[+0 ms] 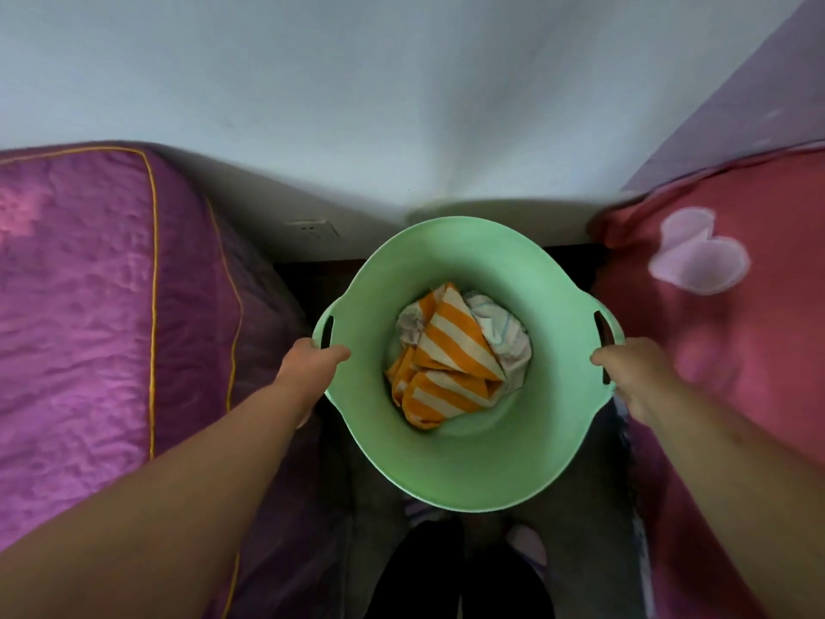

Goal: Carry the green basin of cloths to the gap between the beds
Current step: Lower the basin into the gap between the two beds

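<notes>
A round green basin with two slotted handles hangs in the narrow gap between two beds. Inside it lie an orange-and-white striped cloth and a pale crumpled cloth. My left hand grips the basin's left rim just below the left handle, thumb over the edge. My right hand holds the right rim at the right handle. Whether the basin rests on the floor is hidden.
A purple quilted bed flanks the gap on the left. A pink bed with a pale heart patch flanks it on the right. A white wall with a socket closes the far end. My dark legs are below the basin.
</notes>
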Available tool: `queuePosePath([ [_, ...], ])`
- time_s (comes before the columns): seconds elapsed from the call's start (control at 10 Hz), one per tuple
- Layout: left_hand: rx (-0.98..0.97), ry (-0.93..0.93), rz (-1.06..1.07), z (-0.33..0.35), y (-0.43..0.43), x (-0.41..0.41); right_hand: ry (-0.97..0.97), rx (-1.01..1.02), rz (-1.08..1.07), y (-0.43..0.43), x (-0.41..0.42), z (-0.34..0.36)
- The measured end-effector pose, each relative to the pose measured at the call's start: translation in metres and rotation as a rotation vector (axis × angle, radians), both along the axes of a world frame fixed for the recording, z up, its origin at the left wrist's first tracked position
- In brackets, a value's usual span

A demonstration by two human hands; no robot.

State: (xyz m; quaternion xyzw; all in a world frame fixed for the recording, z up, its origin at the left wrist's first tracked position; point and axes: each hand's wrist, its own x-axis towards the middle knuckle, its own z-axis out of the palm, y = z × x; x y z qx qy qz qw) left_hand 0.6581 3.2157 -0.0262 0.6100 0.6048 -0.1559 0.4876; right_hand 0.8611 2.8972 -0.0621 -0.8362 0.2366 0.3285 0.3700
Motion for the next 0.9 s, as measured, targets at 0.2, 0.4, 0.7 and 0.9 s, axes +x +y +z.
queuePosePath([
  [0.2,-0.068,-0.014,0.023,-0.028,0.01,0.011,0.001,0.011,-0.021,0.011,0.002,-0.028],
  [0.4,-0.093,-0.004,0.061,-0.055,0.016,0.016,-0.035,0.017,-0.084,0.02,0.005,-0.049],
  [0.7,-0.119,0.021,0.038,-0.06,0.009,0.004,-0.052,-0.093,0.017,0.013,-0.005,-0.054],
  [0.9,0.011,0.031,-0.014,-0.04,0.003,0.017,-0.104,-0.111,0.154,0.026,-0.004,-0.021],
])
